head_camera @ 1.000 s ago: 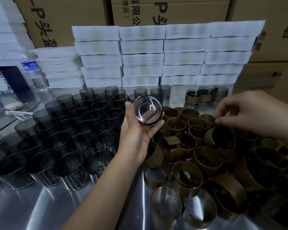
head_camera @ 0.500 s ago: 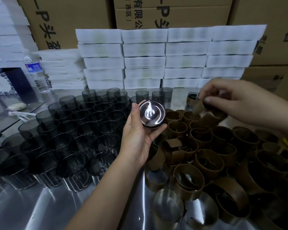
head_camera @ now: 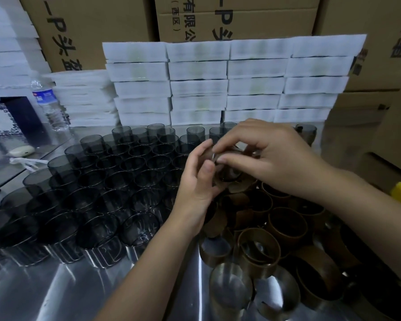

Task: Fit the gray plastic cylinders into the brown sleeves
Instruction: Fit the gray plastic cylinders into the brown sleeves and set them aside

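Where it is: the gray cylinder is being held up in the air between both hands, above the spot where the rows of gray cylinders are meeting the pile of brown sleeves.

Which way it is pointing: it is lying tipped over, not standing. One dark round end is facing down and toward the camera. Its long line seems to be running up and away from there, but fingers are covering too much to be sure.

Left hand: the left hand is gripping the gray cylinder from the left, with the thumb in front and the fingers curled over the top.

Right hand: the right hand is coming in from the right, with its thumb and fingers pinching a brown sleeve at the cylinder.

Hard to see: the hands are hiding most of the cylinder and the sleeve. How far the sleeve is sitting on the cylinder cannot be told. A small shiny glint is showing between the fingertips.

How it looks: smoky dark, see-through, round.

On the table: the rows of gray cylinders are standing upright on the shiny metal table. The sleeves in the pile are lying every which way, some standing and some on their sides.

Behind: white foam trays are sitting in stacks in front of cardboard boxes, and a water bottle is standing at the left.
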Demonstrator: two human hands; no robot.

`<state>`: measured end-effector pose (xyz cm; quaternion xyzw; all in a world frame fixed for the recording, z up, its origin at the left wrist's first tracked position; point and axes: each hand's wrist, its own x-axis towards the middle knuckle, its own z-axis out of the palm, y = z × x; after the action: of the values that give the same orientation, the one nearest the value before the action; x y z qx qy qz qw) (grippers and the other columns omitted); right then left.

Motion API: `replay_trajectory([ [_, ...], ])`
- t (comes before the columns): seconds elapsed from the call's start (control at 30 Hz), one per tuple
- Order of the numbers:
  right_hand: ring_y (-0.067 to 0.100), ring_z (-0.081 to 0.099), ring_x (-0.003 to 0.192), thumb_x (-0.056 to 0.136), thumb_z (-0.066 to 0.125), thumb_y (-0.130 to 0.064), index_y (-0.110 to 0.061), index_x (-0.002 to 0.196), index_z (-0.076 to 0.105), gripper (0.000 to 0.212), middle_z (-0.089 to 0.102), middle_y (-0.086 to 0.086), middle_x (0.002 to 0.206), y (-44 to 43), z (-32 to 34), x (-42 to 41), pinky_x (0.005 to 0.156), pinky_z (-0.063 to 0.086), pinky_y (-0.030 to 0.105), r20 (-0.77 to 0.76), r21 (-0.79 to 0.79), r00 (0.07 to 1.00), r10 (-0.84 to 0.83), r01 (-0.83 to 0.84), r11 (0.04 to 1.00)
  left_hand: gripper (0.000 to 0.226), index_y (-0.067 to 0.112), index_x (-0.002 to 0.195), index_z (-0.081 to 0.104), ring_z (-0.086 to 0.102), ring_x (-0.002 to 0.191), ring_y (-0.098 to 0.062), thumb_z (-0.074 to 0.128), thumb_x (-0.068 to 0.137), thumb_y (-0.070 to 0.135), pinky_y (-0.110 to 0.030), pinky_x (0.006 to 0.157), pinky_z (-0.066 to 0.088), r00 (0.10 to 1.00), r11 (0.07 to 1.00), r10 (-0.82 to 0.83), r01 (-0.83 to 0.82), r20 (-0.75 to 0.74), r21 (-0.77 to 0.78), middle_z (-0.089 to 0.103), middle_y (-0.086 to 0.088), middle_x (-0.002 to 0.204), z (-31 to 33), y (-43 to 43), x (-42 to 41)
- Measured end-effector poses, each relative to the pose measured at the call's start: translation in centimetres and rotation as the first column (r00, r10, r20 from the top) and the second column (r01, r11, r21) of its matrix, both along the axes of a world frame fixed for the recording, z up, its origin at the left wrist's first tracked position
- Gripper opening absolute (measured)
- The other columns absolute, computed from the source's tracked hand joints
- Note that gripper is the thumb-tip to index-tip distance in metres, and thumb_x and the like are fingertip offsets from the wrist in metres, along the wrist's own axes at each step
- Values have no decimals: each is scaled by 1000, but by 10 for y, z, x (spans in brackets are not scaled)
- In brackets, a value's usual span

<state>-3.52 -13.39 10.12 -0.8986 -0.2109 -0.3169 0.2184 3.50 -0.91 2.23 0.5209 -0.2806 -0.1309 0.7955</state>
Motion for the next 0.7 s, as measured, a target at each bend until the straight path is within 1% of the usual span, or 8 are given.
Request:
replay_trajectory([
  [0.1, 17, 61, 86, 81, 71, -16, -18, 91, 75, 10, 71, -4, 85, 1, -4, 2, 74, 50, 35, 84, -96, 996, 14, -5, 995, 107, 11, 136, 44, 65, 105, -15, 85, 50, 59, -32, 80, 57, 999, 999, -39, 38, 35, 33, 65, -1, 118, -5, 1, 0],
  [0.2, 21, 60, 93, 82, 69, -18, -20, 96, 76, 16, 71, -4, 94, 1, -6, 1, 80, 49, 37, 86, -85, 996, -20, 28, 996, 69, 13, 128, 47, 65, 83, 1, 76, 65, 22, -13, 64, 49, 998, 999, -37, 37, 60, -1, 70, 15, 95, -9, 0, 0],
  [0.27, 15, 58, 101, 84, 65, -26, -25, 105, 73, 22, 67, -7, 105, 1, -7, -1, 88, 47, 35, 43, -12, 997, -70, 70, 997, 60, 17, 125, 49, 65, 79, 2, 69, 69, 10, -13, 62, 49, 999, 999, -17, 18, 36, -38, 70, 15, 91, -8, 0, 0],
  [0.33, 4, 54, 111, 86, 60, -40, -30, 119, 64, 34, 60, -14, 117, 0, -11, -3, 95, 45, 29, -50, 62, 992, -116, 119, 991, 55, 24, 121, 52, 67, 84, -4, 67, 69, 13, -18, 66, 52, 1000, 997, 7, -8, -17, -79, 70, 10, 96, -6, 0, 0],
  [0.43, -4, 47, 119, 77, 49, -69, -39, 136, 43, 66, 49, -20, 131, 0, -16, -6, 101, 43, 30, -256, 126, 953, -161, 199, 972, 52, 30, 118, 54, 69, 91, -13, 68, 69, 20, -25, 70, 55, 992, 991, 41, -55, -120, -119, 65, -7, 119, -2, 1, 0],
  [0.5, -4, 48, 122, 67, 47, -76, -38, 139, 39, 81, 49, -19, 135, 0, -20, -7, 103, 43, 32, -354, 203, 927, -122, 204, 958, 51, 29, 118, 54, 68, 97, -18, 67, 70, 21, -27, 71, 55, 984, 985, 55, -81, -167, -155, 60, -13, 127, 0, 3, 0],
  [0.57, -5, 50, 119, 67, 52, -71, -37, 138, 40, 80, 51, -20, 133, 0, -22, -7, 102, 45, 31, -386, 244, 919, -81, 187, 952, 51, 27, 119, 53, 67, 101, -20, 67, 70, 21, -26, 71, 55, 984, 981, 46, -77, -174, -176, 58, -15, 132, 1, 3, 0],
  [0.7, -6, 56, 112, 79, 58, -39, -40, 130, 45, 53, 54, -25, 119, -1, -24, -7, 97, 48, 24, -381, 329, 924, -6, 142, 934, 67, 22, 126, 48, 66, 101, -19, 73, 65, 21, -29, 76, 57, 992, 985, 56, -74, -116, -155, 54, -18, 132, 1, 3, -3],
])
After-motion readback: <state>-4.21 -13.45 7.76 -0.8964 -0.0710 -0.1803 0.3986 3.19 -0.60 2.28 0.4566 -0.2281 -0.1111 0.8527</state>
